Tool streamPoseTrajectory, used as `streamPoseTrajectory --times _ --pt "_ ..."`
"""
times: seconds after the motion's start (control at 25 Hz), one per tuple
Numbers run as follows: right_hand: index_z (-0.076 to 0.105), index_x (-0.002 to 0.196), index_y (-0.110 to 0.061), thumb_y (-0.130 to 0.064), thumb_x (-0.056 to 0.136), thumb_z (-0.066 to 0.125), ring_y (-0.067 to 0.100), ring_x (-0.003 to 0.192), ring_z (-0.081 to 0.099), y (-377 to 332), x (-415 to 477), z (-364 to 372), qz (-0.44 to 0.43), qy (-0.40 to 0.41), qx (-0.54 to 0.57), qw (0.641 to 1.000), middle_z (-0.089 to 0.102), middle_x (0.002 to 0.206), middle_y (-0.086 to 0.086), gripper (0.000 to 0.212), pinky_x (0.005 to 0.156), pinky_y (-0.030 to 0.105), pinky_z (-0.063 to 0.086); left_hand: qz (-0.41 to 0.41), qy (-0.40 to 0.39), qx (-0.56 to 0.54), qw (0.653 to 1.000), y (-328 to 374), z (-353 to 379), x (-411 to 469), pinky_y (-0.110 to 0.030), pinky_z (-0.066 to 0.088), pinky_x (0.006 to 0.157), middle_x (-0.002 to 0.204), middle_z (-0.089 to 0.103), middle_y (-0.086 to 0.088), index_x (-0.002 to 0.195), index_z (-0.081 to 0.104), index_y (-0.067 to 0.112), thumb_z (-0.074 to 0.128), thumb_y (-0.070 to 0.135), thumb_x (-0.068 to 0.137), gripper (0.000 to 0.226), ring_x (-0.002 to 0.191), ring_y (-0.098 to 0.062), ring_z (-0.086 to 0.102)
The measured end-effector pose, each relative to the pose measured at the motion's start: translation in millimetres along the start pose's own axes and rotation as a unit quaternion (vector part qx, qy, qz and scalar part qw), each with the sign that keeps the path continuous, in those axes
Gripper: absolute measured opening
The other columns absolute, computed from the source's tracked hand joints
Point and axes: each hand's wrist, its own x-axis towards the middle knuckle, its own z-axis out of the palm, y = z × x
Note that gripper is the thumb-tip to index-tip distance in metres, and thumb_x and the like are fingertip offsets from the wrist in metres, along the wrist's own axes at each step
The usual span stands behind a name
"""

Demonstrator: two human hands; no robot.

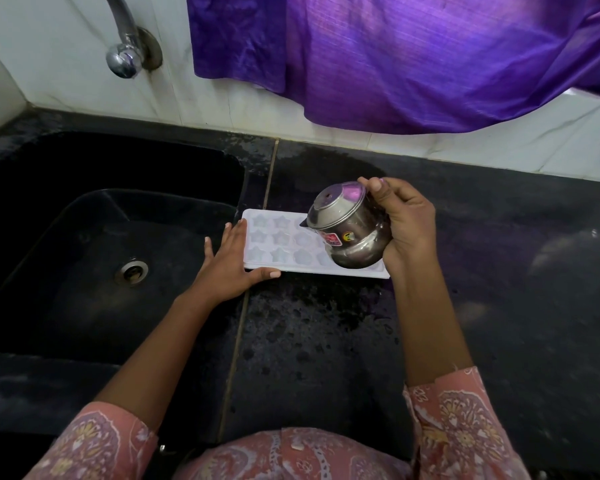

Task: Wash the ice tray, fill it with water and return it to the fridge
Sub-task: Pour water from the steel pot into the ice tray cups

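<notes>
The ice tray (278, 237) lies on the tabletop (326, 341) beside the sink (66, 289). The left hand (234, 261), spread flat, steadies its end; the right hand (407, 223) grips a tilted pot (347, 233). A slow pour, cell by cell, would limit spills.

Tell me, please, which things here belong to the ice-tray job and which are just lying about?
In the job:
- ice tray, steadied by left hand
- steel pot, tilted over the tray in right hand

Not in use now:
- tap
- sink
- purple cloth
</notes>
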Motion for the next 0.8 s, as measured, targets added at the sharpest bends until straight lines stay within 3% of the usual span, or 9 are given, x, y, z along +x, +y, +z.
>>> streamPoseTrajectory --times 0.2,0.36,0.6,0.8 --pt "0.068 0.071 -0.011 -0.015 0.06 0.079 0.021 0.08 0.063 4 -1 7 -0.004 -0.02 -0.049 0.999 0.068 0.078 0.007 0.016 0.08 0.032 0.054 -0.001 -0.005 0.01 1.0 1 -1 -1 -0.039 -0.021 0.108 0.158 -0.006 0.001 0.149 -0.009 0.015 0.051 0.082 0.058 0.128 0.143 -0.011 -0.015" --pt "0.066 0.07 -0.012 -0.003 0.07 0.075 0.007 0.062 0.06 4 -3 13 -0.018 -0.019 -0.093 0.995 0.067 0.061 -0.009 0.013 0.066 0.022 0.052 -0.003 -0.006 0.011 1.0 1 -1 -1 -0.042 -0.02 0.11 0.159 -0.006 0.001 0.149 -0.009 0.014 0.053 0.078 0.062 0.124 0.143 -0.012 -0.015" --pt "0.065 0.069 -0.011 -0.001 0.07 0.075 0.002 0.057 0.059 4 -6 19 -0.029 -0.023 -0.105 0.994 0.066 0.057 -0.01 0.014 0.06 0.017 0.049 0.004 -0.01 0.019 1.0 1 -1 0 -0.042 -0.019 0.11 0.158 -0.006 0.0 0.148 -0.01 0.014 0.046 0.089 0.055 0.132 0.143 -0.013 -0.015" --pt "0.065 0.07 -0.01 0.001 0.071 0.074 0.001 0.056 0.06 2 -8 21 -0.038 -0.034 -0.114 0.992 0.066 0.057 -0.01 0.014 0.059 0.016 0.05 0.0 -0.004 0.019 1.0 1 -1 -1 -0.043 -0.019 0.11 0.158 -0.007 0.0 0.149 -0.01 0.014 0.052 0.069 0.07 0.114 0.143 -0.013 -0.016"
